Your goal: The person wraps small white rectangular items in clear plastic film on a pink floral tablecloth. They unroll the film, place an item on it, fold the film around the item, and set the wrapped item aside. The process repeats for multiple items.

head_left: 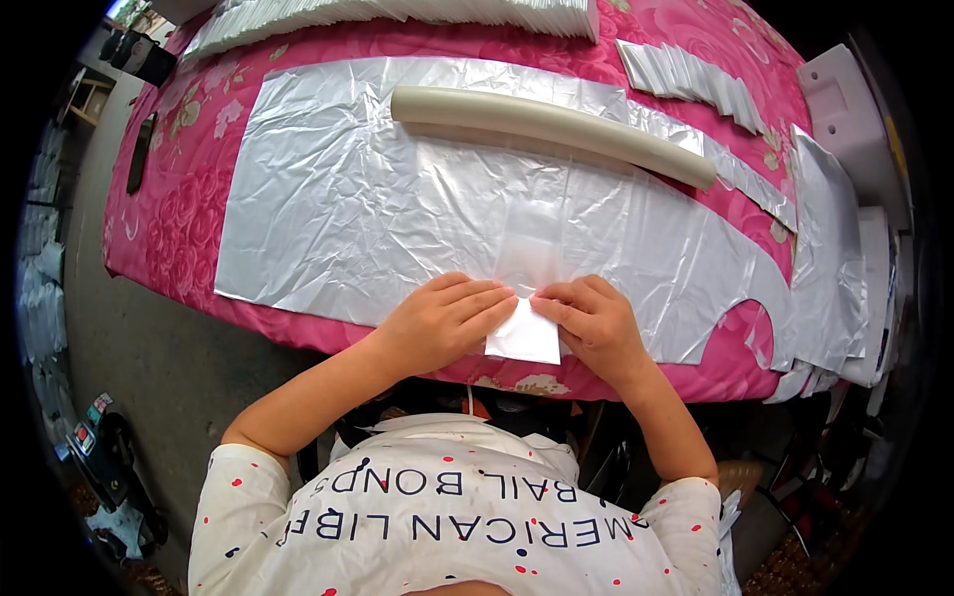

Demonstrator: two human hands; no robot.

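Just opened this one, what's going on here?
A person's left hand and right hand meet over a small white packet, fingertips at its upper part, with a translucent piece reaching away beyond them. They work over a silvery sheet spread on a pink floral tablecloth. A pale tube lies across the sheet, and rows of white packets line the far side.

Part of the white pouch (524, 341) at the near edge of the bench (179, 243) is covered by the left hand (437, 323) and right hand (601, 323). The silver sheet (328, 199) is partly hidden by the pale roll (552, 123). Along the far edge, the row of white packets (397, 14) is cut off above. At the left edge, a slim dark object (142, 154) is too small to be identified.
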